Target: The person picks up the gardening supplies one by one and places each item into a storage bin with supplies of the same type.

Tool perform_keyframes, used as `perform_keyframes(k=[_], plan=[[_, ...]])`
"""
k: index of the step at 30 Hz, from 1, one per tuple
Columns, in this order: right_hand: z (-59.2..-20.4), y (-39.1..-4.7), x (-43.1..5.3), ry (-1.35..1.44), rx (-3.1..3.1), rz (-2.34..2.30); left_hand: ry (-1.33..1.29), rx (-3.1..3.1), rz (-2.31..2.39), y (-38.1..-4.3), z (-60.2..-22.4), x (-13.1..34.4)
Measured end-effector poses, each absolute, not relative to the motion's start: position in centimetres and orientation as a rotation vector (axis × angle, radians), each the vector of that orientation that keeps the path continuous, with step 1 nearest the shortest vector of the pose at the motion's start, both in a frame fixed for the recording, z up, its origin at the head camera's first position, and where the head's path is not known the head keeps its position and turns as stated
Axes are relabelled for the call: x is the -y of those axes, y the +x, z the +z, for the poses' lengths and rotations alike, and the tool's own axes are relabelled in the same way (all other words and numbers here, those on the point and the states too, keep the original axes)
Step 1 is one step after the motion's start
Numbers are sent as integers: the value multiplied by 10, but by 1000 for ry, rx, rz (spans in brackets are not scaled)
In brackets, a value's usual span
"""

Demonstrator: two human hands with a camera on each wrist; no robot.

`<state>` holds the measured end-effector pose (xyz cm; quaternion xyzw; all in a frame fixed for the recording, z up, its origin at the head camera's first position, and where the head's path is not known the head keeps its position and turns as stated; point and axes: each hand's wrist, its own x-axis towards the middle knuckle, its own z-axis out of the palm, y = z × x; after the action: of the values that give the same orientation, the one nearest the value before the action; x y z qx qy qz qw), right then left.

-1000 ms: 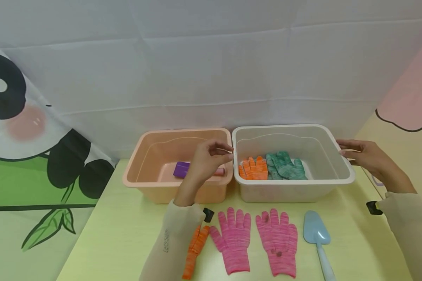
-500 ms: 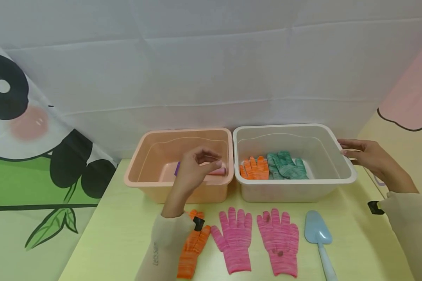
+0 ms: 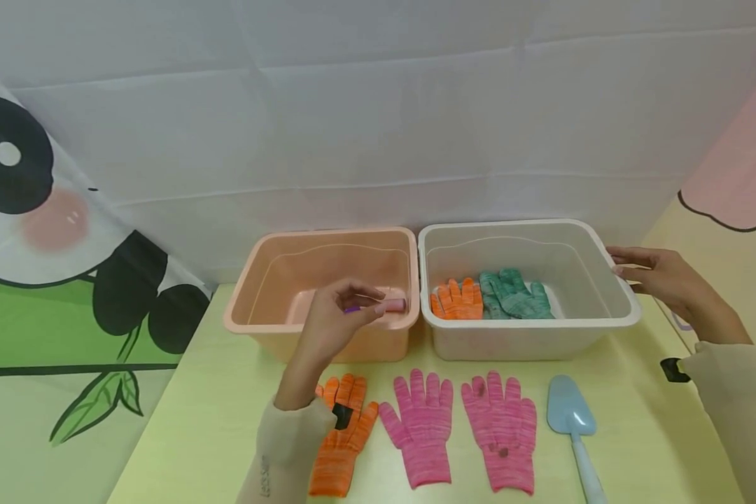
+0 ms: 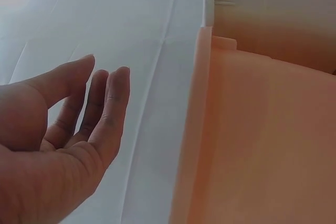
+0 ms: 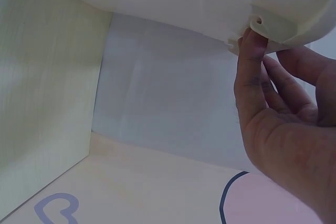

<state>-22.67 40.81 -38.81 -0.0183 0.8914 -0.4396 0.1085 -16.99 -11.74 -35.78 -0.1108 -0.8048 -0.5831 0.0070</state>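
My left hand (image 3: 332, 316) hovers over the front of the peach plastic bin (image 3: 271, 280), its fingers loosely bent and holding nothing. Behind it in the head view show a pink cylindrical end (image 3: 395, 305) and a sliver of purple (image 3: 351, 309); the rest is hidden. My right hand (image 3: 664, 280) is at the right side of the white plastic bin (image 3: 529, 334), fingertips against the rim. From the right wrist view, those fingertips touch beneath the lip (image 5: 273, 27). Inside the white bin lie an orange glove (image 3: 458, 301) and green gloves (image 3: 516, 297).
The bins stand side by side against a white cloth backdrop (image 3: 365, 126). In front of them lie an orange glove (image 3: 337, 462), two pink gloves (image 3: 425, 434) and a light blue hand trowel (image 3: 570, 406). The pale yellow table (image 3: 195, 406) has its right edge beneath my right arm.
My left hand has moved left and down from the gap between the bins, uncovering more of the orange glove on the table. The right hand stays at the white bin's rim.
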Motion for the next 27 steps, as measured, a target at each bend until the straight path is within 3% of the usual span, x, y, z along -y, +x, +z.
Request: perform_keyframes(k=[27], plan=[[-391, -229, -410, -79, -2604, -1350, -138, 2577, -1868, -135, -402, 166]])
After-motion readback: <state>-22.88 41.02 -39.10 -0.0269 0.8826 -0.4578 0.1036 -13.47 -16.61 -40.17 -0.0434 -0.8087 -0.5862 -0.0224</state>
